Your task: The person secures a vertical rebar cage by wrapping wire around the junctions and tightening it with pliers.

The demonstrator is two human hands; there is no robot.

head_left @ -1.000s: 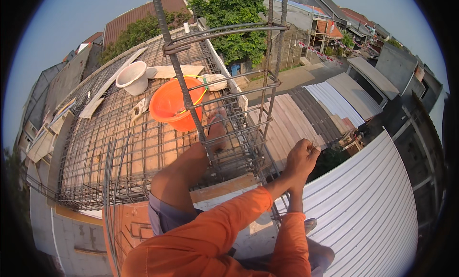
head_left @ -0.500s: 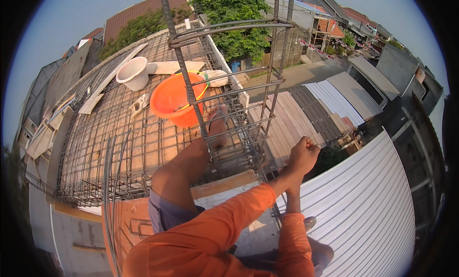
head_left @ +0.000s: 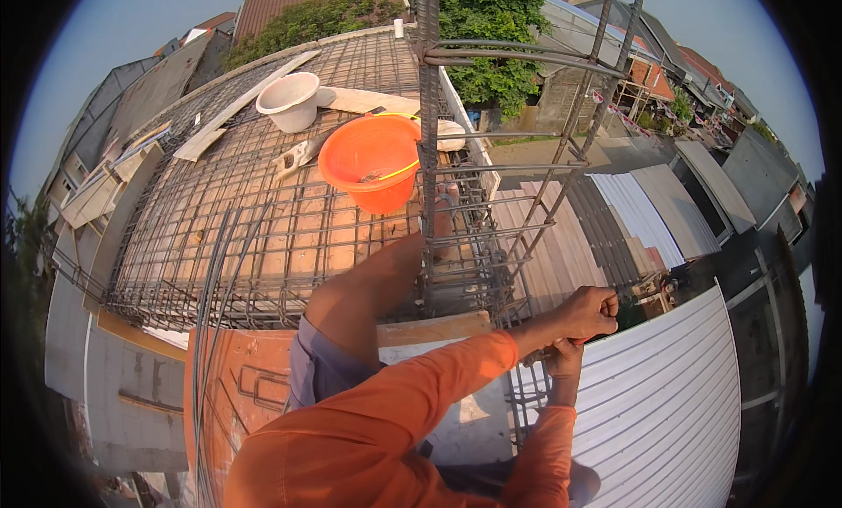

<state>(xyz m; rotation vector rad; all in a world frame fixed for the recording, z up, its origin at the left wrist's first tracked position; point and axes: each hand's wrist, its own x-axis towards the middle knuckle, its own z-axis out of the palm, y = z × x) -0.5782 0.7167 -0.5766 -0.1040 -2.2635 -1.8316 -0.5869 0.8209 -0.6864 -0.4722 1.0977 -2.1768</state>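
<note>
My left hand [head_left: 589, 313] is closed, its arm in an orange sleeve reaching across to the right. Whatever its curled fingers hold is hidden. Just below it, my right hand [head_left: 564, 359] is also closed, partly covered by the left wrist. A small red piece [head_left: 579, 341] shows at its fingers, too little to tell its kind. Both hands are beside the lower end of an upright rebar column cage [head_left: 428, 149], with bent stirrups [head_left: 526, 56] across its bars. My bent left leg [head_left: 360, 284] reaches past the cage.
An orange bucket [head_left: 373, 162] with a yellow rim strip and a whitish bucket [head_left: 289, 103] stand on a rebar mat [head_left: 219, 245] over boards. Planks [head_left: 250, 100] lie there too. A white corrugated roof [head_left: 649, 403] slopes away at right, below a drop. Loose long bars [head_left: 206, 333] lie at left.
The view has swung left, so the cage and buckets appear further right. My hands have shifted, the right one now showing below the left. Thin wires seen above the hands no longer show.
</note>
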